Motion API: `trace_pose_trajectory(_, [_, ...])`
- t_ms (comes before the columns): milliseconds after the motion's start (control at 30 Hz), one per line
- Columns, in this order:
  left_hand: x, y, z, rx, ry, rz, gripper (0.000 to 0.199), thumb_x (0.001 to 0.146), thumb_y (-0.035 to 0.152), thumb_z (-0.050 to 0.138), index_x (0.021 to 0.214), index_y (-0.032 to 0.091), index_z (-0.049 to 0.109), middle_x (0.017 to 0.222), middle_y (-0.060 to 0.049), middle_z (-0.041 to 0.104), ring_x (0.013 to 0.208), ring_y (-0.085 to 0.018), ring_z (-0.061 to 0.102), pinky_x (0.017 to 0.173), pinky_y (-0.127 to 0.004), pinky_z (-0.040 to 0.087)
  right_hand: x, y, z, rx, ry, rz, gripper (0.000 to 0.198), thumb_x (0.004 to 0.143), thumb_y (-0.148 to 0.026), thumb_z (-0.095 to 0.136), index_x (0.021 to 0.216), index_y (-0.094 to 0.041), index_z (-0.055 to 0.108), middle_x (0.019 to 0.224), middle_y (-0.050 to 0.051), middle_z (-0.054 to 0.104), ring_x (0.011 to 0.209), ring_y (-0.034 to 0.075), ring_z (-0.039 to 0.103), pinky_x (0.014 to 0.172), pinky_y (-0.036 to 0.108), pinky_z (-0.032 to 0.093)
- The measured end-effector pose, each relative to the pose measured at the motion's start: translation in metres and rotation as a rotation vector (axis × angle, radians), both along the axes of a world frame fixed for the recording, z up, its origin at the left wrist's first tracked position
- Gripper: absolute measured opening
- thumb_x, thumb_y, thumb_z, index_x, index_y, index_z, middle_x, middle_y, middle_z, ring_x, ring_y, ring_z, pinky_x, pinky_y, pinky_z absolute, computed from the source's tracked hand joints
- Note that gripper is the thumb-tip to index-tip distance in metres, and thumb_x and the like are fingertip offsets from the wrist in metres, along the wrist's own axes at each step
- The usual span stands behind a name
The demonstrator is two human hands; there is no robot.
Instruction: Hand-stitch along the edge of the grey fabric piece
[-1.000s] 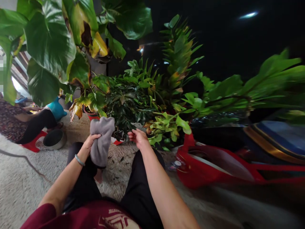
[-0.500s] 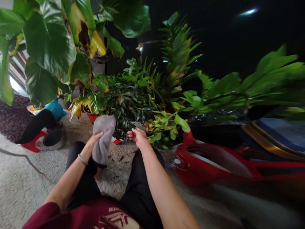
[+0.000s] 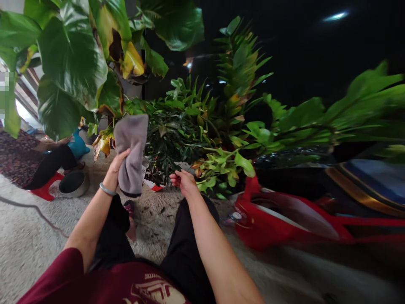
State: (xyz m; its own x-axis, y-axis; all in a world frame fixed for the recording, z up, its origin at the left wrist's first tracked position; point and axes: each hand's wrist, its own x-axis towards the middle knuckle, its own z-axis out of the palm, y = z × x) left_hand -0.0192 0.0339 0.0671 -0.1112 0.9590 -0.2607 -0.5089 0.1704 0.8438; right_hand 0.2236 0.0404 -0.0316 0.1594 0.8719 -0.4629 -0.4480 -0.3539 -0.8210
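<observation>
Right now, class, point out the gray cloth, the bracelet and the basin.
Gray cloth (image 3: pixel 135 154): head view, middle of its fabric.
Bracelet (image 3: pixel 107 190): head view, upper face of its band.
Basin (image 3: pixel 79 191): head view, its outer wall.

Rough grey concrete floor (image 3: pixel 31 245), lit on left, going dim bottom right. Dark cord or hose (image 3: pixel 39 213) across it, far left. Red plastic stool (image 3: pixel 47 190) on floor at left, occupied. Patch of plain grey wall (image 3: pixel 134 89) behind foliage. Slatted structure (image 3: pixel 28 90) upper left, slanted, bright daylight-like gap (image 3: pixel 22 109) beside it. Upper right: near-black backdrop (image 3: pixel 300 50), surface unclear, white light streak (image 3: pixel 336 16), smaller orange-white glint (image 3: pixel 189 65) nearer centre.
</observation>
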Motion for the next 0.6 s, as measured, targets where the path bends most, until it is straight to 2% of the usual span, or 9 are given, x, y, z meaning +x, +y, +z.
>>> trace_pose_trajectory(133, [0.011, -0.04, -0.062, -0.31, -0.008, -0.17, 0.02, 0.085, 0.019, 0.072, 0.103, 0.01, 0.073, 0.081, -0.007, 0.077, 0.064, -0.02, 0.071, 0.07, -0.031, 0.06, 0.004, 0.0, -0.002, -0.011, -0.021, -0.015, 0.031, 0.088, -0.011, 0.06, 0.118, -0.015, 0.052, 0.052, -0.003, 0.068, 0.036, 0.013, 0.058, 0.035, 0.017, 0.045])
trace_pose_trajectory(200, [0.011, -0.06, -0.076, -0.361, -0.032, -0.212, 0.017, 0.083, 0.016, 0.073, 0.099, 0.01, 0.074, 0.078, -0.006, 0.077, 0.063, -0.019, 0.071, 0.068, -0.029, 0.059, 0.007, 0.0, -0.003, -0.011, -0.027, -0.02, 0.031, 0.086, -0.012, 0.061, 0.115, -0.016, 0.053, 0.052, -0.003, 0.068, 0.037, 0.013, 0.058, 0.035, 0.018, 0.045])
trace_pose_trajectory(233, [0.01, -0.067, -0.075, -0.351, -0.04, -0.214, 0.017, 0.082, 0.016, 0.074, 0.097, 0.01, 0.074, 0.078, -0.006, 0.077, 0.063, -0.019, 0.071, 0.069, -0.028, 0.059, 0.008, 0.001, -0.003, -0.006, -0.028, -0.017, 0.028, 0.086, -0.012, 0.061, 0.113, -0.016, 0.053, 0.052, -0.003, 0.068, 0.037, 0.013, 0.058, 0.036, 0.018, 0.045])
trace_pose_trajectory(267, [0.008, -0.07, -0.069, -0.321, -0.046, -0.204, 0.017, 0.081, 0.017, 0.075, 0.096, 0.01, 0.074, 0.078, -0.006, 0.077, 0.064, -0.019, 0.071, 0.07, -0.028, 0.059, 0.008, 0.001, -0.003, 0.001, -0.029, -0.012, 0.025, 0.085, -0.012, 0.06, 0.109, -0.017, 0.054, 0.053, -0.003, 0.069, 0.037, 0.013, 0.058, 0.036, 0.019, 0.045])
trace_pose_trajectory(333, [0.003, -0.065, -0.043, -0.217, -0.061, -0.154, 0.02, 0.081, 0.024, 0.076, 0.096, 0.01, 0.075, 0.077, -0.006, 0.077, 0.065, -0.019, 0.071, 0.071, -0.027, 0.06, 0.008, 0.002, -0.003, 0.017, -0.036, 0.004, 0.015, 0.083, -0.011, 0.058, 0.097, -0.018, 0.055, 0.054, -0.002, 0.069, 0.039, 0.012, 0.058, 0.036, 0.018, 0.044])
trace_pose_trajectory(467, [0.004, -0.019, 0.018, 0.18, -0.103, 0.064, 0.02, 0.09, 0.027, 0.069, 0.105, 0.015, 0.074, 0.085, 0.001, 0.078, 0.077, -0.014, 0.072, 0.081, -0.021, 0.057, 0.002, 0.002, -0.001, 0.044, -0.067, 0.035, 0.008, 0.075, -0.011, 0.061, 0.075, -0.018, 0.056, 0.056, 0.0, 0.07, 0.041, 0.01, 0.059, 0.036, 0.016, 0.041])
trace_pose_trajectory(533, [0.01, 0.003, 0.029, 0.25, -0.069, 0.107, 0.019, 0.091, 0.024, 0.068, 0.108, 0.017, 0.074, 0.092, 0.001, 0.079, 0.085, -0.013, 0.073, 0.086, -0.02, 0.056, -0.001, 0.001, -0.001, 0.064, -0.081, 0.049, 0.009, 0.072, -0.013, 0.063, 0.069, -0.018, 0.057, 0.058, 0.001, 0.071, 0.042, 0.011, 0.059, 0.036, 0.017, 0.041])
trace_pose_trajectory(600, [0.018, 0.011, 0.019, 0.145, -0.019, 0.051, 0.022, 0.091, 0.023, 0.069, 0.111, 0.016, 0.074, 0.096, -0.003, 0.08, 0.086, -0.016, 0.074, 0.086, -0.024, 0.057, -0.002, 0.001, -0.002, 0.084, -0.101, 0.056, 0.009, 0.069, -0.014, 0.065, 0.065, -0.019, 0.058, 0.058, 0.0, 0.071, 0.043, 0.011, 0.059, 0.036, 0.018, 0.039])
